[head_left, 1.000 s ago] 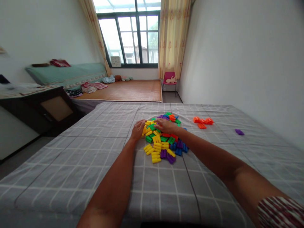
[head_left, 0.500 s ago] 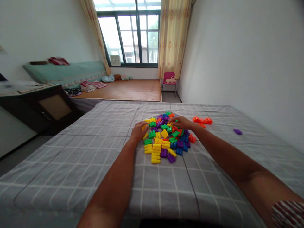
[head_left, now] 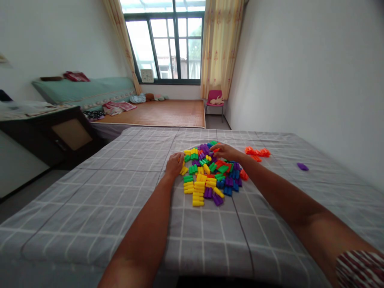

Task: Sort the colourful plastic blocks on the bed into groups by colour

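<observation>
A heap of plastic building blocks (head_left: 201, 178) in yellow, green, purple, blue and orange lies on the grey checked cloth (head_left: 144, 200). At the heap's left edge, my left hand (head_left: 174, 163) has its fingers curled round a yellow building block, of which only a little shows. My right hand (head_left: 224, 151) reaches over the far right part of the heap. Its thumb and fingers are apart, close to orange and purple blocks. The palm side of both hands is hidden.
Joined orange blocks (head_left: 257, 153) lie right of the heap, and a lone purple block (head_left: 303, 166) farther right. Beyond the cloth stand a bed with a brown mat (head_left: 168, 112) and a pink chair (head_left: 215, 97). A dark cabinet (head_left: 72, 130) is at the left.
My right hand has shifted slightly away over the heap, uncovering yellow and green blocks. My left hand stays at the left edge, its fingers drawn in a little. The view has shifted slightly.
</observation>
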Demonstrator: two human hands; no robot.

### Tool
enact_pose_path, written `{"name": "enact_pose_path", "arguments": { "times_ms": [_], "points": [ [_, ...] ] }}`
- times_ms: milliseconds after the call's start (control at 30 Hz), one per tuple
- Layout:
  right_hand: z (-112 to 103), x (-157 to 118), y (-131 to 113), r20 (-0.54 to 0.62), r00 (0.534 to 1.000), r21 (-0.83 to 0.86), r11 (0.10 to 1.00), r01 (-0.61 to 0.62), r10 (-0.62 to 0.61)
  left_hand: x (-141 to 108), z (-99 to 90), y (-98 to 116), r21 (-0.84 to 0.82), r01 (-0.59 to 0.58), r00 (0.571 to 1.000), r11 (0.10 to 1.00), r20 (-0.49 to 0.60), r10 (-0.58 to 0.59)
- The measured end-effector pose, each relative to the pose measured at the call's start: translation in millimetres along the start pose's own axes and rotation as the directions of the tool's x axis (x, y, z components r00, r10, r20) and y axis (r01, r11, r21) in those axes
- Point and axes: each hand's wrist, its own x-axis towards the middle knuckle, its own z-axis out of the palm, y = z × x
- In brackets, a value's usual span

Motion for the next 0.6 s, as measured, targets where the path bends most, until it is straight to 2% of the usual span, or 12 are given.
{"name": "enact_pose_path", "arguments": {
  "times_ms": [67,100,133,233,333,400,467,533,600],
  "points": [
    [-10.5,0.7,-0.4,-0.062,0.996,-0.024,0.998,-0.062,0.06,-0.3,-0.2,0.6,0.002,-0.007,1.0,1.0,-0.002,0.007],
    [-16.0,-0.1,0.4,-0.057,0.996,-0.064,0.995,-0.077,0.073,-0.4,-0.1,0.5,0.003,-0.009,1.0,1.0,-0.002,0.009],
    [-20.6,-1.9,1.7,-0.018,0.997,-0.099,0.992,-0.079,0.078,-0.3,0.1,0.2,0.003,-0.012,1.0,1.0,0.0,0.012],
    [-23.9,-11.7,3.5,0.198,0.979,-0.126,0.992,-0.027,0.051,0.2,1.1,-1.0,-0.001,-0.017,1.0,1.0,0.006,0.017],
    [-14.3,-21.5,0.0,0.254,0.967,-0.04,0.999,0.034,-0.023,0.6,1.8,-1.4,-0.004,-0.013,1.0,1.0,0.005,0.013],
    [-9.0,-23.5,-1.9,0.226,0.972,0.062,0.997,0.052,-0.065,0.4,1.8,-1.0,-0.008,-0.011,1.0,1.0,0.005,0.011],
    [-9.5,-20.6,0.7,0.15,0.988,0.093,0.995,0.024,-0.038,-0.1,1.6,-0.4,-0.011,-0.012,1.0,1.0,0.003,0.012],
    [-15.2,-13.0,9.2,0.003,0.998,-0.02,0.998,-0.064,0.064,-0.5,1.5,-0.1,-0.013,-0.012,1.0,1.0,0.002,0.013],
    [-21.5,-2.1,21.9,-0.147,0.975,-0.196,0.962,-0.193,0.166,-0.4,1.9,-0.6,-0.012,-0.012,1.0,1.0,0.003,0.012]
  ]
}}
